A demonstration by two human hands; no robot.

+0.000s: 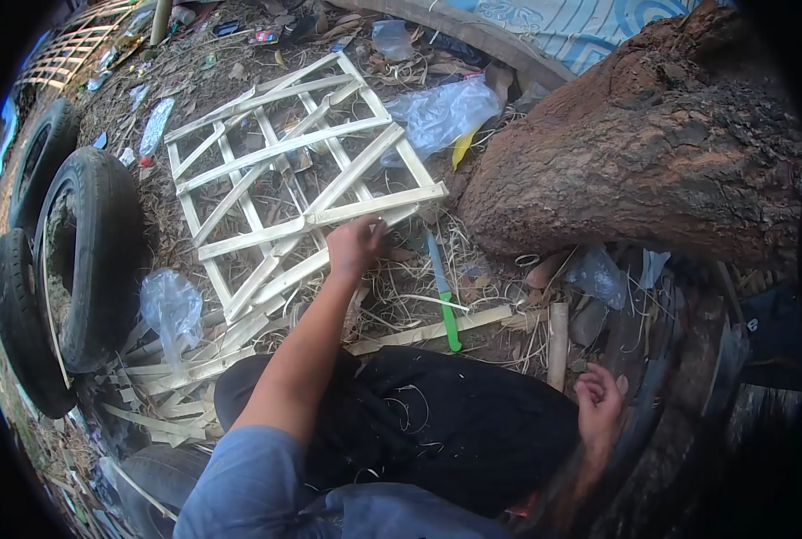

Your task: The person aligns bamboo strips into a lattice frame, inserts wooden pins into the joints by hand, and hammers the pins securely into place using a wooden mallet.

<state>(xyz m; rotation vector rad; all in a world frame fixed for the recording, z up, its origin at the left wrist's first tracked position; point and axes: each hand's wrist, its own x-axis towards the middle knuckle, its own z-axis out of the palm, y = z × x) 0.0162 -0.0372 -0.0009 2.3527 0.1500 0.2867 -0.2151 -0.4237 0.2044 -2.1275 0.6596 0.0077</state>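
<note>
A woven lattice of pale bamboo strips (pixel 284 144) lies on the ground ahead of me, with strips crossing straight and diagonally. My left hand (pixel 356 244) is closed at its near edge, gripping a strip there; the fingertips are partly hidden. To the right of that hand, a knife with a green handle (pixel 448 314) rests on the ground, its blade pointing away from me. My right hand (pixel 600 404) hangs beside my right knee, fingers loosely bent and apart, holding nothing. It is near an upright piece of bamboo (pixel 557 346).
A thick tree trunk (pixel 634 153) leans in from the right. Old tyres (pixel 104 260) stand at the left. Loose bamboo strips (pixel 176 395) lie by my left knee. Plastic bags (pixel 446 112), shavings and litter cover the soil. A blue patterned sheet (pixel 571 27) is at the back.
</note>
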